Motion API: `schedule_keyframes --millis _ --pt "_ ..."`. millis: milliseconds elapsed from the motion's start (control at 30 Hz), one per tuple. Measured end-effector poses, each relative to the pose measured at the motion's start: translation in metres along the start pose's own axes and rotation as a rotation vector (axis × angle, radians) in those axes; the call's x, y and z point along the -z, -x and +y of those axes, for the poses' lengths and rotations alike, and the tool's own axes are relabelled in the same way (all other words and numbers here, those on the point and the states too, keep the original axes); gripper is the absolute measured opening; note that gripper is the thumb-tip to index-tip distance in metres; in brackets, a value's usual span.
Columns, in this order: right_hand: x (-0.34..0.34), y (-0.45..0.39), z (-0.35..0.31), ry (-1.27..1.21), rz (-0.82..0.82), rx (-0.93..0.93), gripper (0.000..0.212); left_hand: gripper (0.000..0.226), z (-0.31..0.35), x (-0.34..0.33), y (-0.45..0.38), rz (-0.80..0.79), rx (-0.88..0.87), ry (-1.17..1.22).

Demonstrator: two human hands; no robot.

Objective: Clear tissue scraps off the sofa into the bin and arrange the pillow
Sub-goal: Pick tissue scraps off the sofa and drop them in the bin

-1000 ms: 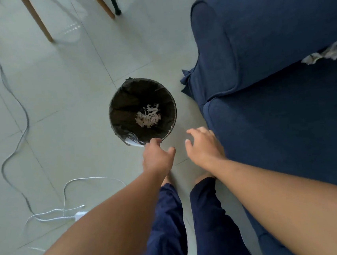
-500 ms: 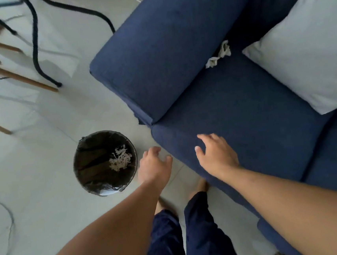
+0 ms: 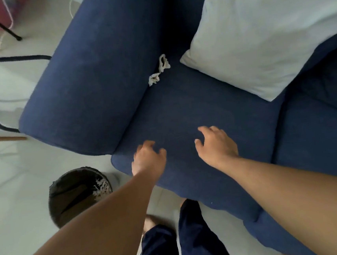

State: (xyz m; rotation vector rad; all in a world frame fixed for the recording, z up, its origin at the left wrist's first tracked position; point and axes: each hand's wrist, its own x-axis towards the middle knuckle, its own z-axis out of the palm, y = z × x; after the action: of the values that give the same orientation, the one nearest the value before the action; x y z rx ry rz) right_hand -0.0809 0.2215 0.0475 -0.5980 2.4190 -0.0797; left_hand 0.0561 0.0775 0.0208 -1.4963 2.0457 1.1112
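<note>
Hovering empty over the sofa (image 3: 182, 109), both hands' fingers (image 3: 203, 131) spread loosely, tissue scrap (image 3: 159, 70) beyond.

soft, even daylight fills the scene, with no hard glare. the pale floor (image 3: 19, 234) looks washed out and carries faint, diffuse shadows. the wide lens bends the sofa (image 3: 182, 109) edges outward toward the corners. motion blur smears the upper left, and both forearms near the bottom edge look soft and unfocused.
</note>
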Motion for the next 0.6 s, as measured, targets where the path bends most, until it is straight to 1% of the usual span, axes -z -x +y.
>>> schedule_keyframes --millis 200,400,600 --pt "0.018 -0.023 0.026 -0.021 -0.031 -0.053 0.045 0.052 0.045 -0.017 -0.024 -0.017 0.002 -0.089" --pt "0.047 -0.067 0.045 0.063 -0.038 -0.019 0.048 0.053 0.099 -0.017 -0.037 -0.024 -0.069 -0.288" --pt "0.074 -0.108 0.044 0.149 -0.020 0.061 0.053 0.054 0.136 -0.003 -0.060 0.022 -0.138 -0.365"
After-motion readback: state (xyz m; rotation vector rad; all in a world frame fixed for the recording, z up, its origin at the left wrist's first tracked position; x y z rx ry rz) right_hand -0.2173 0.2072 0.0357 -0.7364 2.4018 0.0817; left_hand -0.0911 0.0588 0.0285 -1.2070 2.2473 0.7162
